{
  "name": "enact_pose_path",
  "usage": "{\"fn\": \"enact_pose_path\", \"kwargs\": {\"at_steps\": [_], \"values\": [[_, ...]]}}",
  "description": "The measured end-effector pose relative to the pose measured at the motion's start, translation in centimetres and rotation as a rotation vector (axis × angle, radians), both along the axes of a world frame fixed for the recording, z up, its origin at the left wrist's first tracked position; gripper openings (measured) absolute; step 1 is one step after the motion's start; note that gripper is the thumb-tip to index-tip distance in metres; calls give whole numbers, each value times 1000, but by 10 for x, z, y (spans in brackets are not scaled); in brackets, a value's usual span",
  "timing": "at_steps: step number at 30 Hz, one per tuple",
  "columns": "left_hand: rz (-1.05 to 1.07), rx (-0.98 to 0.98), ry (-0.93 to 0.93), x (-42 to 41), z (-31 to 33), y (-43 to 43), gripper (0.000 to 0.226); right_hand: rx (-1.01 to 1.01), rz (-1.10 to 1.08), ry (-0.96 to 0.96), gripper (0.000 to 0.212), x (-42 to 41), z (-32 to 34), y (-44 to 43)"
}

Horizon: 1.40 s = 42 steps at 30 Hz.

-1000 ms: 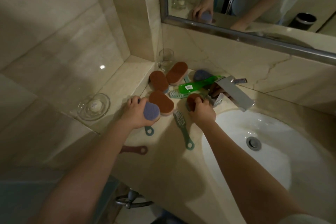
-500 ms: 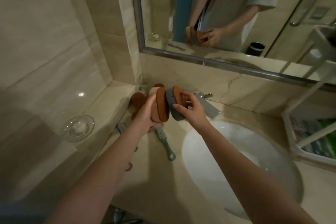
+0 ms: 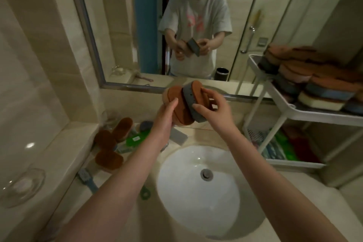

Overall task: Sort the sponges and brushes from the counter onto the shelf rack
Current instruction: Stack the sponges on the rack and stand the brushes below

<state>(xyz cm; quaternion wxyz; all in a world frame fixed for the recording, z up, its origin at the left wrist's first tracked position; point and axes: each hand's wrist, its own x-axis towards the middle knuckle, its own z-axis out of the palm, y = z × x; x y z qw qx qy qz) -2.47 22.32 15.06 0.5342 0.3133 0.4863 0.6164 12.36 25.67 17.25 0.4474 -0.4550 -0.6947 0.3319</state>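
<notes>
Above the sink, my left hand (image 3: 167, 113) holds a brown-and-cream sponge (image 3: 179, 104) on edge. Pressed against that sponge is a grey-and-brown sponge (image 3: 193, 100), gripped by my right hand (image 3: 213, 107). Several brown sponges (image 3: 109, 158) and a grey one (image 3: 146, 125) lie on the counter at the left, among a green brush (image 3: 137, 137) and a blue-handled brush (image 3: 88, 180). The white shelf rack (image 3: 282, 102) stands at the right, its top tray piled with sponges (image 3: 314, 76).
A white sink basin (image 3: 196, 188) sits below my hands, with the faucet (image 3: 177, 136) behind it. A glass soap dish (image 3: 21, 185) rests on the left ledge. The rack's lower tray (image 3: 282, 160) holds colourful brushes. A mirror (image 3: 196, 25) covers the wall.
Both hands lifted a sponge each off the counter and brought them together above the sink. My view swung up and right, bringing the shelf rack into sight.
</notes>
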Motion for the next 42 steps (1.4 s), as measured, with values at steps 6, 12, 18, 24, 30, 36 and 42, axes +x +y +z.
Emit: {"fn": "enact_pose_path", "kwargs": {"at_steps": [6,12,18,24,30,36,42], "values": [[61,90,15,74,41,21,44,84,-106,56,50,73,37,8],[41,145,46,144,73,44,38,179,-181,17,47,144,67,21],[39,166,65,216,96,74,40,196,-199,-20,49,216,85,37],[-42,179,42,282,117,98,33,256,-268,-17,62,281,91,56],[-62,232,85,331,123,116,28,299,-374,63,59,333,92,70],[-54,262,97,352,125,136,15,235,-525,10,57,402,108,102],[-36,272,70,359,122,144,13,114,-561,-114,60,431,121,148]]}}
